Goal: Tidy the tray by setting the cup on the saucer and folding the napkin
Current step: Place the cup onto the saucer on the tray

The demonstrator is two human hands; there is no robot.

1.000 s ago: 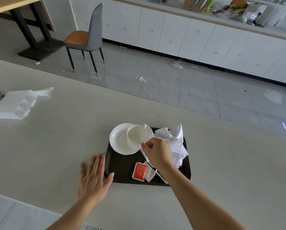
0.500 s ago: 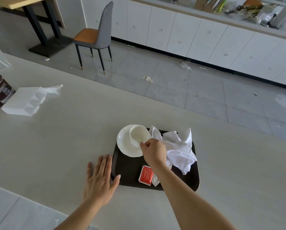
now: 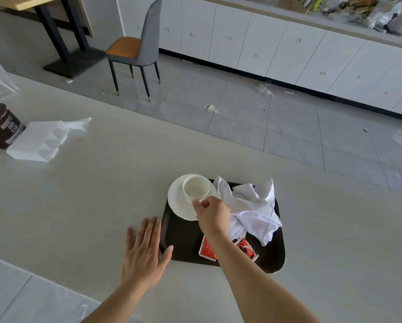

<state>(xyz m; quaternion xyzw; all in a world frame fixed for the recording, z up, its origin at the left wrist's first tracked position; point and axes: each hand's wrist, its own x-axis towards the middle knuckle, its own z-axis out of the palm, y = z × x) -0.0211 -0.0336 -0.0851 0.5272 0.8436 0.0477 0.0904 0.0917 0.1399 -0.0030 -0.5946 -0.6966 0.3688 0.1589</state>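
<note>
A white cup stands upright on a white saucer at the far left corner of a dark brown tray. My right hand pinches the cup's handle at its near side. A crumpled white napkin lies heaped on the tray's right half, touching my right hand. My left hand rests flat on the table with fingers spread, thumb against the tray's left edge.
Red sauce packets lie on the tray's near part, partly under my right forearm. A white plastic container and a brown cocoa tin sit at the table's left. A grey chair stands on the floor beyond.
The cup has shifted left toward the saucer's middle, still held by my right hand. The view has tilted down, so tray and hands sit lower in the frame. My left hand stays put.
</note>
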